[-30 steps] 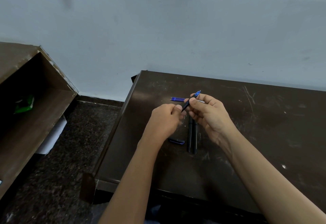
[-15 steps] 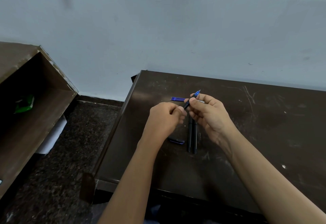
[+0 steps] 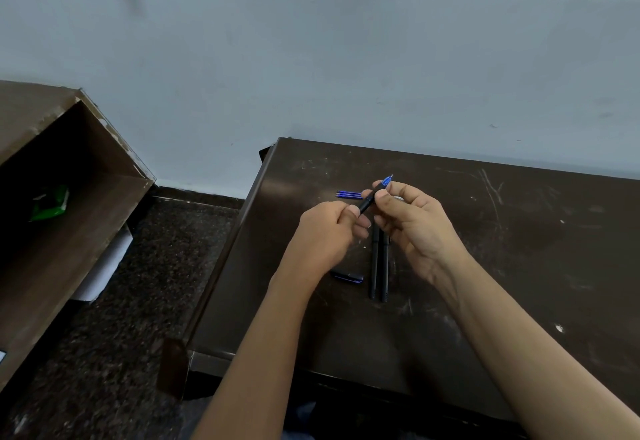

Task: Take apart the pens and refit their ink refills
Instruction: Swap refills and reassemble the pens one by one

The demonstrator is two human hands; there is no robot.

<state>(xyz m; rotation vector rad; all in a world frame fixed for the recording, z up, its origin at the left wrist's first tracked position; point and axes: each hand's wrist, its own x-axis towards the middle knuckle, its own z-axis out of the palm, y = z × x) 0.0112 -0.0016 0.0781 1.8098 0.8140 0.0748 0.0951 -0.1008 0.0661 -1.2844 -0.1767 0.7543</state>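
Inching left hand [image 3: 325,235] closer to right hand [image 3: 415,228]; gripping black pen [image 3: 368,201] barrel with left, pinching blue tip with right; likely unscrewing, not yet separating.

Pens counted three: held pen [image 3: 367,201] one, lying pens [image 3: 374,266] two. Loose cap [image 3: 348,277] was one. Blue refills [image 3: 348,194] showed at least two.

A blue-tipped black pen [image 3: 367,201] tilts above two parallel black pens [image 3: 374,266], blue refills [image 3: 348,194] beyond.
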